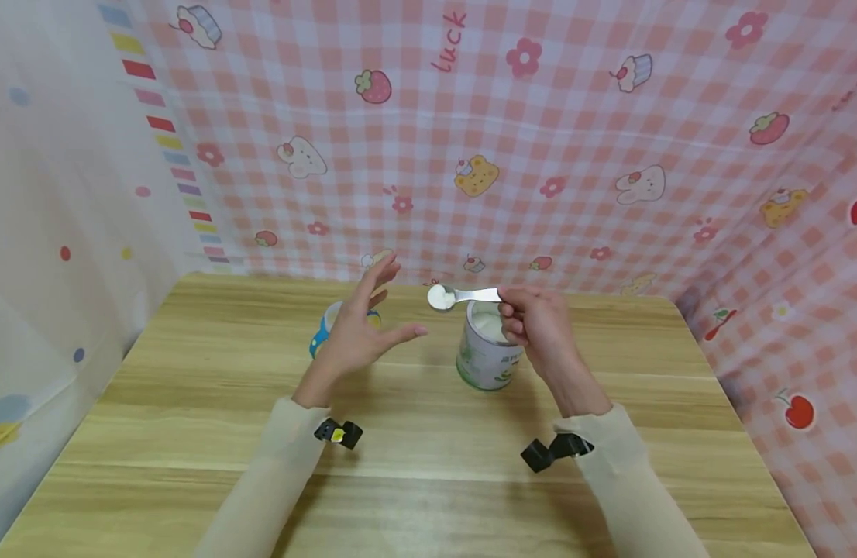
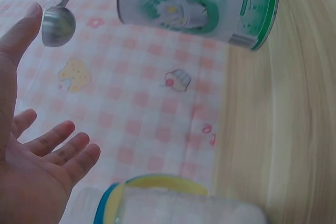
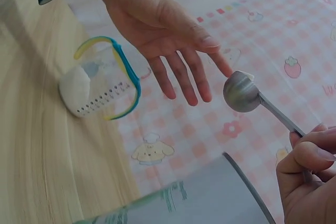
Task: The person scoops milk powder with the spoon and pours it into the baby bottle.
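Observation:
My right hand (image 1: 540, 322) pinches the handle of a metal measuring spoon (image 1: 479, 295), which carries white powder (image 1: 440, 297) in its bowl. Just below, a can of white powder (image 1: 486, 353) with green print stands uncovered on the table. My left hand (image 1: 359, 333) is spread, thumb apart from the fingers, in the air to the left of the spoon and holding nothing. Behind it, partly hidden in the head view, is a clear bottle (image 3: 102, 85) with a blue and yellow handled collar. White powder lies in the bottom of that bottle.
The wooden table (image 1: 414, 496) reaches back to a pink checked cloth (image 1: 414, 155) with cartoon prints. Similar cloth hangs on the right, and a white dotted cloth (image 1: 73, 232) on the left. Both wrists carry small black devices (image 1: 554, 451).

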`<state>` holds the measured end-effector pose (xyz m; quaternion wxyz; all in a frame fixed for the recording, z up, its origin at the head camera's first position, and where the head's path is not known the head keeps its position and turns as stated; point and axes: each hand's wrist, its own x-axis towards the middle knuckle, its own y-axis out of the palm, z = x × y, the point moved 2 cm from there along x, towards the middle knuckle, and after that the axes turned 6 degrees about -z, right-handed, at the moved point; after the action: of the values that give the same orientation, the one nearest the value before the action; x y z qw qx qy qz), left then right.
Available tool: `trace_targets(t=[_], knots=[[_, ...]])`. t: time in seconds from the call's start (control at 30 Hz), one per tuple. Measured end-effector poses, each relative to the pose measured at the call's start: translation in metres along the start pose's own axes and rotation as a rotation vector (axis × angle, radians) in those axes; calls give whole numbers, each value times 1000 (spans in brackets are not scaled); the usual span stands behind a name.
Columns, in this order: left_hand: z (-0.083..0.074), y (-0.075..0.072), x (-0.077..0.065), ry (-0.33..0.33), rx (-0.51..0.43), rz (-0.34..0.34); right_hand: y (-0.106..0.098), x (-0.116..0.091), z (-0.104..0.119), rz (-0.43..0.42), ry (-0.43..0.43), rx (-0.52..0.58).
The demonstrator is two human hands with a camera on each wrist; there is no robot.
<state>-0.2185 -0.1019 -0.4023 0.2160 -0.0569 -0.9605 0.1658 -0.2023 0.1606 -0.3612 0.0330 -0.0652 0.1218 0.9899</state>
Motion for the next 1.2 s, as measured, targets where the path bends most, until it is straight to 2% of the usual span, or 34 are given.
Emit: trace_targets(t=[0.3, 0.73, 1.0, 1.2], knots=[[3, -24, -6, 31, 65, -27, 12, 0, -3, -1, 7, 5], [17, -52, -20, 5, 158, -71, 29, -2, -5, -13, 16, 15], [34, -63, -30, -100, 215, -72, 41, -3, -10, -32, 18, 29], [46, -66, -35, -158, 208, -58, 48, -4, -15, -40, 28, 7]])
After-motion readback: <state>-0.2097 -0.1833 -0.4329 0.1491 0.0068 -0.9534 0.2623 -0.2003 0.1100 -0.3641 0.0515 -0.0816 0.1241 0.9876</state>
